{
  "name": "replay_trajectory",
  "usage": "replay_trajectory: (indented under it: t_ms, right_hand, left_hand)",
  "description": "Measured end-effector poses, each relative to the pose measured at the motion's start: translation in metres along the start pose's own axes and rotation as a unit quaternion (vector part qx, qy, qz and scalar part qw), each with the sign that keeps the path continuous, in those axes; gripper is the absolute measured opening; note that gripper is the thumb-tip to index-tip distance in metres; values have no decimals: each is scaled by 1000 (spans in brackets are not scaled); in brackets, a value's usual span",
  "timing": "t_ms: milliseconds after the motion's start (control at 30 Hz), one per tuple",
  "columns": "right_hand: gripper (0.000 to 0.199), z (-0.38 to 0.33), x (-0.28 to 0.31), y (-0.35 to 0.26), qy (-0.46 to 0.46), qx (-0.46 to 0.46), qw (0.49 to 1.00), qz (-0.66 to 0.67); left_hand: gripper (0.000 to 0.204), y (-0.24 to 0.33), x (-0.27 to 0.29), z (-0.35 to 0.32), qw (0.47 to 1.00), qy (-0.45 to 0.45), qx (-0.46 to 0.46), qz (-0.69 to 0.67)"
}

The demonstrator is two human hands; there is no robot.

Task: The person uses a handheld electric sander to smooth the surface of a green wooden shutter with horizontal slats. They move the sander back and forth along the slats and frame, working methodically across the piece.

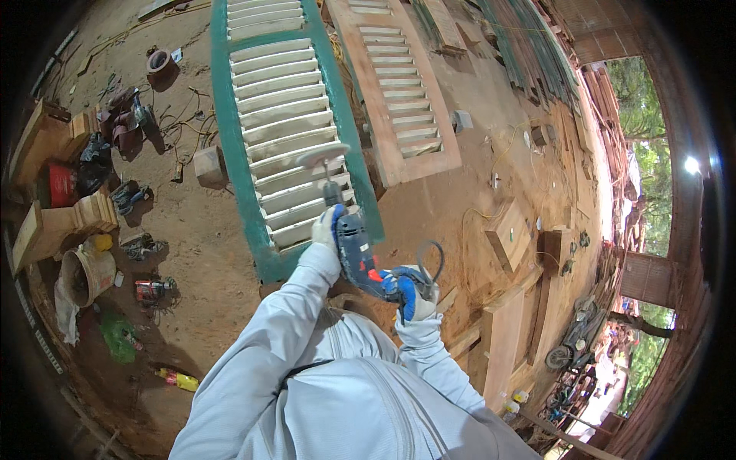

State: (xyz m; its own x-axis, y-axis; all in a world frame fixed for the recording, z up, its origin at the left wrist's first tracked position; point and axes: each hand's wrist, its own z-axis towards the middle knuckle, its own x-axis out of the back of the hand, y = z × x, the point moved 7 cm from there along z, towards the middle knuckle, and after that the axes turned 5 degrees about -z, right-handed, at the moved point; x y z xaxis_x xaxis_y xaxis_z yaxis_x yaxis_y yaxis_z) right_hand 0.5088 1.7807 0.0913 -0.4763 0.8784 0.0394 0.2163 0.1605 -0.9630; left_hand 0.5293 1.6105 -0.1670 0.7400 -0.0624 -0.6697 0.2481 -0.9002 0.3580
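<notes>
Head view: dark-blue, drill-shaped power tool with red trim (356, 249), held slantwise over the lower part of a green-framed louvred shutter with off-white slats (287, 115). Left hand in white-and-blue glove (327, 228): fingers closed round the tool's front. Right hand in matching glove (416, 294): fingers wrapped round its rear handle; trigger finger not distinguishable.

Risk, as I judge it: the round, pale-brown disc (322, 156) could catch a slat edge and kick, or gouge, if tilted or pressed hard. Looped black cable (442, 259) beside the right hand might snag.

Tool: scuffed-looking body, slim front shaft; disc blurred, contact with slats uncertain.

Just right of the shutter: bare reddish-brown wooden louvred shutter (452, 153). Farther right, squared pale-brown timber block (510, 234) on brown earth floor (207, 284).
</notes>
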Motion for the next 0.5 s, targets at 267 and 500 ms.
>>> replay_trajectory:
  t_ms: [267, 500]
  right_hand:
    - [21, -26, -36, 13, -21, -37, 999, 17]
    - [18, -25, -33, 17, 10, -27, 997, 68]
  left_hand:
    - [27, 33, 37, -36, 996, 39, 61, -52]
    - [26, 57, 3, -62, 998, 44, 35, -15]
